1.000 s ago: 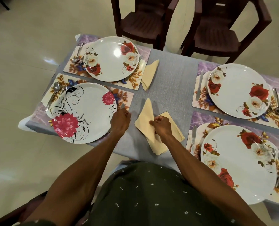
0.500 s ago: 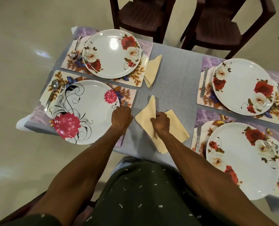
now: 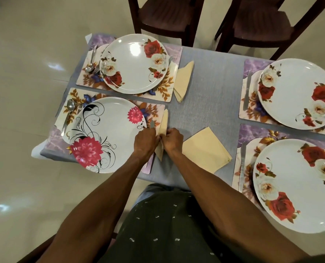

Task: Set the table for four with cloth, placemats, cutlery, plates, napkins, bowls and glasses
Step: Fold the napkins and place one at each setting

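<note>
Since a second ago, your folded napkin point(image 3: 163, 128) moves left off the stack at the table's middle and now stands along the right edge of the near-left placemat point(image 3: 154, 111), beside the pink-flower plate point(image 3: 104, 133). Your right hand point(image 3: 174, 139) has its fingers curled on the napkin's middle; your left hand point(image 3: 145, 140) meets it there, though you cannot tell from this view whether its fingers pinch the cloth or only steady it. That likely makes the second napkin placed, matching the one point(image 3: 183, 80) beside the far-left plate point(image 3: 134, 62).

Largest down: the grey tablecloth point(image 3: 211, 95) covers the table; two rose plates point(image 3: 294, 92) point(image 3: 298, 185) sit on the right-side mats, neither with a napkin. The remaining napkins point(image 3: 205, 149) lie just right of your hands. A knife tip point(image 3: 152, 124) shows just beside the napkin, touching your left hand, so mind it. No bowls or glasses are in view.
</note>
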